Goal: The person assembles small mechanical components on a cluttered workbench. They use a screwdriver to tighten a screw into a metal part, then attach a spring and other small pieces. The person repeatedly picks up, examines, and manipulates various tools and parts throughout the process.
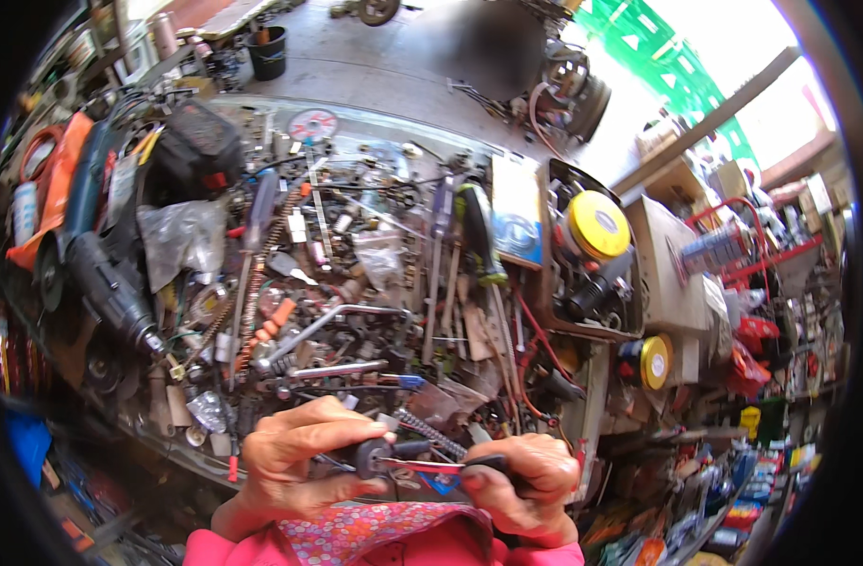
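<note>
My left hand (pixel 309 448) pinches a small round dark grey part (pixel 371 459) between thumb and fingers, just above the near edge of the bench. A thin tool (pixel 427 465) with a dark handle and a narrow, partly red shaft is gripped in my right hand (pixel 526 479). Its tip meets the face of the round part or lies right in front of it; I cannot tell which. Whether it is a screwdriver or a blade is not clear. Beyond my hands lie a coiled spring (pixel 431 432) and a metal socket wrench (pixel 309 335).
Loose hardware and tools cover the bench, among them a screwdriver (pixel 259 212), a power drill (pixel 115 292) and a green-black handled tool (pixel 478 231). A metal box (pixel 547 311) with a yellow-lidded can (pixel 596 226) stands to the right. Cardboard boxes (pixel 672 259) are beside it.
</note>
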Demonstrator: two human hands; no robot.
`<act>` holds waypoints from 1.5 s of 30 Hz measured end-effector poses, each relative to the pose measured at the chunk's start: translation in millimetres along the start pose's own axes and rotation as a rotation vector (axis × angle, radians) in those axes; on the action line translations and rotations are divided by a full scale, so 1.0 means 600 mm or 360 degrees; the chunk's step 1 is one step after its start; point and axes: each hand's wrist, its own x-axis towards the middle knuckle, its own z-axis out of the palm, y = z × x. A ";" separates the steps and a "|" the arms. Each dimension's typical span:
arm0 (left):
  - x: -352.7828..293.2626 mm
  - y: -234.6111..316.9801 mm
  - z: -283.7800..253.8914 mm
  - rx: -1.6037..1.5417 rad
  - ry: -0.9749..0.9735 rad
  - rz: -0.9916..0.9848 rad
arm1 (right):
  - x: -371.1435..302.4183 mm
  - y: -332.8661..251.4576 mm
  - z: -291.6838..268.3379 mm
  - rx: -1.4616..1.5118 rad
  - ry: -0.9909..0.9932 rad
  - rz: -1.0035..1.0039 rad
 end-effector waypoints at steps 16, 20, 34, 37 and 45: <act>0.054 -0.004 0.026 0.0244 -0.0139 -0.0041 | -0.004 0.071 -0.020 0.0179 -0.0030 -0.0584; 0.057 -0.026 0.035 -0.0521 -0.0071 -0.0221 | -0.015 0.075 -0.023 0.0370 -0.0082 -0.0404; 0.044 -0.028 0.040 -0.0249 -0.0045 -0.0098 | -0.012 0.075 -0.039 0.0461 -0.0156 -0.0350; 0.051 -0.039 0.034 -0.0253 -0.0262 0.0108 | -0.018 0.079 -0.038 0.0650 -0.0307 -0.0278; 0.062 -0.024 0.002 -0.0771 -0.0604 -0.0103 | -0.023 0.056 -0.003 0.0485 -0.0196 -0.0678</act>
